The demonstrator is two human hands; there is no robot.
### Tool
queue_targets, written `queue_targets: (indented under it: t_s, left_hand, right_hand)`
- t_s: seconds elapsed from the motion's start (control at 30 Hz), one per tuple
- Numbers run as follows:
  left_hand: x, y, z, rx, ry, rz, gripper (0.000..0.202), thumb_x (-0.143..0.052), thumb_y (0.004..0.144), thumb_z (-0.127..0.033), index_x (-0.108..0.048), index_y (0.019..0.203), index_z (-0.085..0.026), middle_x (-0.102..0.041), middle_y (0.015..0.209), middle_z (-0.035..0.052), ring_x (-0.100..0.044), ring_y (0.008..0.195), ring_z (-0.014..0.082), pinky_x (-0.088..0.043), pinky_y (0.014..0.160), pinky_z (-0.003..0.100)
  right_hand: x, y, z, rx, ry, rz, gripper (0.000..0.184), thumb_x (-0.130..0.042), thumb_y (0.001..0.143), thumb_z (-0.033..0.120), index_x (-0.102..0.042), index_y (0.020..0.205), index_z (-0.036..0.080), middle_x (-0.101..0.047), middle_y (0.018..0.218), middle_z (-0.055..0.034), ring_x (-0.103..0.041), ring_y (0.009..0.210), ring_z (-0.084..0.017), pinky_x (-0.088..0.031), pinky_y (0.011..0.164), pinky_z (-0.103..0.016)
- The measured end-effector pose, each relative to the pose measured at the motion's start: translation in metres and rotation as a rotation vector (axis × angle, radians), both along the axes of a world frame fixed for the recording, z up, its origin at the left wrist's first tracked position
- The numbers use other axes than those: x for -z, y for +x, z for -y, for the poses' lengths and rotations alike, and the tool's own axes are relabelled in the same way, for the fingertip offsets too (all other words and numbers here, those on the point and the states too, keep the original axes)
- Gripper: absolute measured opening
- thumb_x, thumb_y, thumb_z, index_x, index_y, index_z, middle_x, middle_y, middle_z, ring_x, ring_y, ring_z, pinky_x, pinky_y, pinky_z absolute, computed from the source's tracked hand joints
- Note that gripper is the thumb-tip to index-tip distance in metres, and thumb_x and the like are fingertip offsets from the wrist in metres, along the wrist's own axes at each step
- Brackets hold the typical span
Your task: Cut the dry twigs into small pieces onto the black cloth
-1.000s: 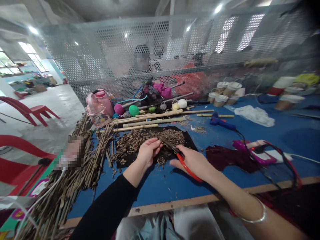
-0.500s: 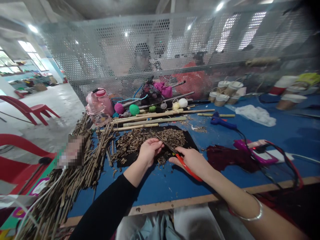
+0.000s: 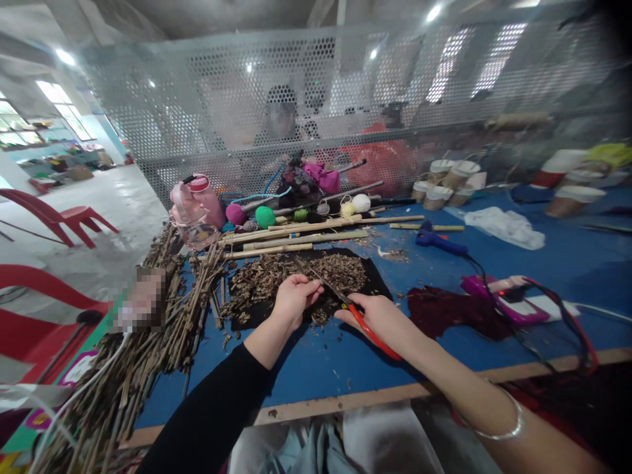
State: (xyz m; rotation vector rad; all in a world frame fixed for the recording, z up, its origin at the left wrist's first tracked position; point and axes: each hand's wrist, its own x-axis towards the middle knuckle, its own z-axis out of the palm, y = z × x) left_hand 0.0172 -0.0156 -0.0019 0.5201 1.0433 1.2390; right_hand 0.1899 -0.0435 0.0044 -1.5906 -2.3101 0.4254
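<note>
Small dry piece (image 3: 316, 285) mostly hidden by the left hand (image 3: 292, 301), grip pinched on it over the black cloth (image 3: 378, 282), red-handled scissors (image 3: 351, 309) clamped in the right hand (image 3: 382, 319), blade tips lost among chips, both wrists lowered towards the blue worktop (image 3: 320, 368)

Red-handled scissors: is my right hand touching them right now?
Touching. The head view shows the right hand gripping the red-handled scissors, its fingers closed around the handle with no gap.

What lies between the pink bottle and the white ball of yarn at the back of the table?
Head view: a pink yarn ball and a green yarn ball lie there, then smaller spools.
</note>
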Motion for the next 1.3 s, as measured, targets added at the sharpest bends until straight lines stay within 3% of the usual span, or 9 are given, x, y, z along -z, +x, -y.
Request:
queue_targets:
  t_s: [0.17, 0.3, 0.57, 0.77, 0.9, 0.97, 1.03, 1.17, 1.3]
  left_hand:
    - [-0.004, 0.000, 0.000, -0.029, 0.022, 0.060, 0.025, -0.060, 0.072, 0.000, -0.041, 0.069, -0.015, -0.060, 0.058, -0.0007, -0.060, 0.053, 0.0059, -0.045, 0.050, 0.011]
    - [-0.006, 0.001, 0.000, -0.034, 0.051, 0.052, 0.023, -0.056, 0.071, 0.001, -0.041, 0.068, -0.016, -0.058, 0.053, -0.0019, -0.057, 0.048, 0.0051, -0.044, 0.048, 0.011]
    - [-0.004, 0.002, 0.002, -0.035, 0.092, -0.003, 0.026, -0.061, 0.067, -0.002, -0.040, 0.068, -0.017, -0.056, 0.050, -0.0039, -0.060, 0.051, 0.0080, -0.045, 0.050, 0.014]
    - [0.001, 0.001, -0.001, -0.014, 0.092, -0.152, 0.024, -0.062, 0.068, -0.007, -0.041, 0.069, -0.017, -0.054, 0.052, -0.0045, -0.061, 0.054, 0.0096, -0.044, 0.052, 0.016]
    - [0.000, -0.013, -0.002, 0.108, 0.228, -0.635, 0.017, -0.057, 0.076, -0.018, -0.058, 0.092, -0.018, -0.064, 0.071, 0.0017, -0.060, 0.054, 0.0116, -0.043, 0.050, 0.021]
    - [-0.006, -0.025, -0.001, 0.181, 0.377, -0.944, 0.023, -0.055, 0.079, -0.024, -0.064, 0.099, -0.019, -0.068, 0.083, 0.0043, -0.059, 0.055, 0.0118, -0.044, 0.056, 0.023]
    - [-0.012, -0.036, 0.002, 0.339, 0.530, -1.163, 0.024, -0.057, 0.077, -0.030, -0.068, 0.096, -0.020, -0.069, 0.083, 0.0040, -0.060, 0.062, 0.0138, -0.044, 0.063, 0.024]
    - [-0.015, -0.044, 0.010, 0.743, 0.671, -1.368, 0.039, -0.074, 0.060, -0.034, -0.070, 0.097, -0.021, -0.068, 0.074, 0.0016, -0.058, 0.067, 0.0161, -0.040, 0.062, 0.023]
    - [-0.011, -0.039, 0.014, 0.830, 0.626, -1.448, 0.017, -0.070, 0.065, -0.028, -0.072, 0.079, -0.018, -0.065, 0.061, 0.0011, -0.053, 0.057, 0.0123, -0.035, 0.056, 0.022]
  right_hand:
    - [-0.003, -0.001, 0.004, 0.025, 0.032, 0.030, 0.044, -0.055, 0.072, 0.058, -0.054, 0.097, 0.022, -0.067, 0.081, -0.0064, -0.063, 0.071, -0.023, -0.038, 0.055, -0.026]
    - [-0.004, -0.006, 0.005, 0.012, 0.078, 0.019, 0.048, -0.060, 0.071, 0.053, -0.053, 0.106, 0.021, -0.064, 0.099, -0.0098, -0.061, 0.089, -0.025, -0.042, 0.069, -0.029]
    - [0.000, -0.014, 0.001, 0.038, 0.120, 0.029, 0.044, -0.057, 0.074, 0.056, -0.056, 0.102, 0.022, -0.067, 0.095, -0.0084, -0.063, 0.087, -0.025, -0.042, 0.066, -0.029]
    - [0.000, -0.012, 0.000, 0.054, 0.081, 0.097, 0.037, -0.049, 0.078, 0.056, -0.061, 0.089, 0.024, -0.069, 0.067, -0.0058, -0.065, 0.064, -0.024, -0.036, 0.052, -0.027]
    - [-0.002, -0.006, -0.004, 0.031, 0.020, 0.049, 0.039, -0.047, 0.078, 0.059, -0.060, 0.081, 0.023, -0.067, 0.066, -0.0054, -0.062, 0.058, -0.020, -0.035, 0.051, -0.025]
    - [-0.005, -0.002, -0.005, 0.046, 0.002, 0.042, 0.041, -0.047, 0.077, 0.061, -0.060, 0.087, 0.023, -0.068, 0.070, -0.0055, -0.061, 0.060, -0.020, -0.035, 0.051, -0.025]
    - [-0.008, 0.002, -0.005, 0.053, 0.000, 0.059, 0.045, -0.047, 0.076, 0.062, -0.058, 0.096, 0.023, -0.067, 0.072, -0.0056, -0.061, 0.063, -0.021, -0.035, 0.052, -0.025]
    - [-0.012, 0.008, -0.001, -0.007, -0.011, 0.071, 0.048, -0.043, 0.079, 0.063, -0.052, 0.103, 0.023, -0.063, 0.068, -0.0033, -0.058, 0.058, -0.018, -0.033, 0.051, -0.023]
    - [-0.011, 0.010, 0.002, -0.027, -0.009, 0.031, 0.043, -0.041, 0.082, 0.059, -0.049, 0.103, 0.023, -0.059, 0.062, 0.0000, -0.052, 0.052, -0.015, -0.030, 0.049, -0.023]
